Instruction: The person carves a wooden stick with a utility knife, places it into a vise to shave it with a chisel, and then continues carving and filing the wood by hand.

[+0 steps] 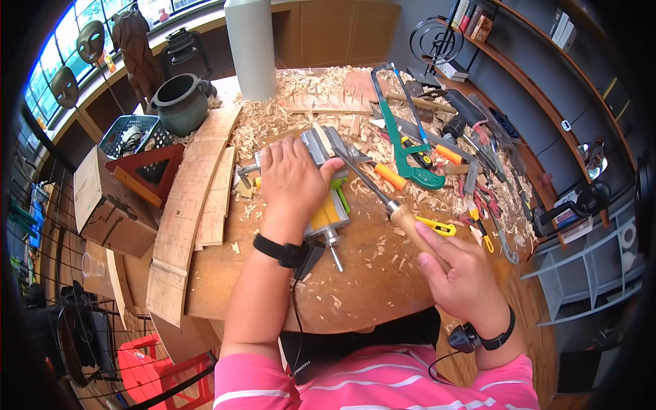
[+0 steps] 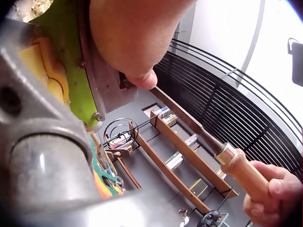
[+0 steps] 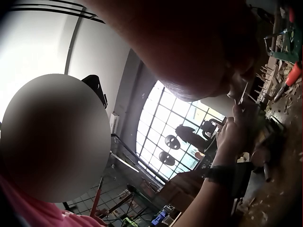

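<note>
My left hand (image 1: 295,174) lies over the top of a small grey, green and yellow bench vise (image 1: 329,208), fingers curled round its far end and the thumb (image 2: 142,75) against the jaw side. My right hand (image 1: 451,266) grips the wooden handle (image 1: 410,222) of a chisel (image 1: 362,178). Its steel blade slants up-left, with the tip at the vise just right of my left thumb. The left wrist view shows the vise (image 2: 61,94) close up, the chisel (image 2: 199,128) and the right hand (image 2: 274,201). What the vise clamps is hidden under my hand.
Wood shavings (image 1: 301,96) cover the round wooden table (image 1: 369,287). A green hacksaw (image 1: 403,147), orange-handled tools (image 1: 391,176) and pliers lie to the right. Curved boards (image 1: 184,212), a wooden box (image 1: 102,198), a blue basket (image 1: 130,137) and a dark pot (image 1: 181,102) sit left. A white column (image 1: 251,48) stands behind.
</note>
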The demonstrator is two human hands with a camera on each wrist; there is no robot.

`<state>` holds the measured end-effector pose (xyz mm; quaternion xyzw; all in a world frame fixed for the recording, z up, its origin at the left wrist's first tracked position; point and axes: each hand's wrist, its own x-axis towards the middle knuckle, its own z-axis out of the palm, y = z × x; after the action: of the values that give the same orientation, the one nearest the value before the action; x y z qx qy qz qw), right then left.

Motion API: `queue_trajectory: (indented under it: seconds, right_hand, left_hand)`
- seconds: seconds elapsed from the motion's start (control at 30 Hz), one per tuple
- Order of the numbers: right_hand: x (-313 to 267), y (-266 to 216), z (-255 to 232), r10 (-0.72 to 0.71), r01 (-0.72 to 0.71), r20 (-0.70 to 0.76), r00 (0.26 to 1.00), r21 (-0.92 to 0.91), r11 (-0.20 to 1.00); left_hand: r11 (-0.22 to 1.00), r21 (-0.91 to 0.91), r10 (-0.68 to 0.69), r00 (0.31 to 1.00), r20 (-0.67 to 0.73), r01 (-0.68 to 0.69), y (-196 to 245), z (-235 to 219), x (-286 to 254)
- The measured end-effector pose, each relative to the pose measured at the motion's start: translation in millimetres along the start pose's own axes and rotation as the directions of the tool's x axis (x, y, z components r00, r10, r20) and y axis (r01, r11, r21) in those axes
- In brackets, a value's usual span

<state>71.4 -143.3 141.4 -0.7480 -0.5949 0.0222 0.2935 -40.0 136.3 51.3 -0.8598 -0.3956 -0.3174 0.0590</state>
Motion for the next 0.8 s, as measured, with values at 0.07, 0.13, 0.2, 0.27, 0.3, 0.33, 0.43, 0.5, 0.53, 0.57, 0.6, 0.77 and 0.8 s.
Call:
queue_trajectory:
  seconds: [0.07, 0.13, 0.2, 0.27, 0.3, 0.33, 0.43, 0.5, 0.53, 0.57, 0.6, 0.77, 0.8]
  right_hand:
    - [1, -3, -5, -0.004, 0.004, 0.003, 1.0, -0.007, 1.0]
    - [9, -2, 3, -0.035, 0.035, -0.002, 0.999, -0.024, 0.999]
    - [10, -8, 10, -0.055, 0.055, -0.009, 0.998, -0.029, 0.998]
    - [16, -16, 15, -0.067, 0.068, 0.009, 0.998, -0.093, 0.993]
    - [14, -18, 15, -0.072, 0.073, 0.013, 0.997, -0.093, 0.993]
    - [7, -19, 14, -0.065, 0.063, -0.014, 0.998, -0.102, 0.993]
    - [-5, -24, 4, -0.03, 0.025, -0.047, 0.998, -0.117, 0.993]
    - [-7, -24, 2, 0.003, -0.011, -0.079, 0.997, -0.107, 0.994]
    - [-6, -22, 2, 0.014, -0.02, -0.05, 0.999, -0.115, 0.993]
    - [-6, -21, 2, 0.022, -0.024, -0.02, 1.0, -0.125, 0.992]
    - [-6, -21, 2, 0.021, -0.024, -0.021, 1.0, -0.125, 0.992]
    - [-4, -26, -4, 0.009, -0.009, -0.005, 1.0, -0.143, 0.99]
    - [-3, -25, -6, 0.009, -0.01, -0.008, 1.0, -0.145, 0.989]
  left_hand:
    - [1.0, 0.003, 0.019, 0.999, -0.033, -0.019, -3, 2, -1]
    - [0.999, 0.006, 0.038, 0.998, -0.053, -0.037, -2, 1, -1]
    - [0.999, -0.033, -0.004, 0.999, 0.038, 0.005, 0, -5, -1]
    - [1.0, -0.026, 0.008, 1.0, 0.011, -0.007, -2, -2, 0]
    - [0.999, -0.028, 0.017, 1.0, -0.006, -0.017, -2, -1, -1]
    - [1.0, -0.016, 0.018, 1.0, 0.012, -0.018, -2, -1, -1]
    - [0.999, -0.037, 0.014, 0.999, 0.052, -0.012, -3, -4, -1]
    - [0.999, -0.01, 0.032, 0.999, 0.012, -0.032, -6, 1, -4]
    - [0.999, 0.016, 0.048, 0.998, -0.026, -0.048, -7, 2, -5]
    - [0.999, 0.015, 0.052, 0.998, -0.027, -0.051, -8, 1, -6]
    - [0.999, 0.0, 0.049, 0.998, 0.026, -0.049, -8, -3, -6]
    - [0.998, -0.065, 0.032, 0.996, 0.083, -0.027, -7, -8, -4]
    - [0.998, -0.058, 0.021, 0.996, 0.082, -0.016, -5, -9, -3]
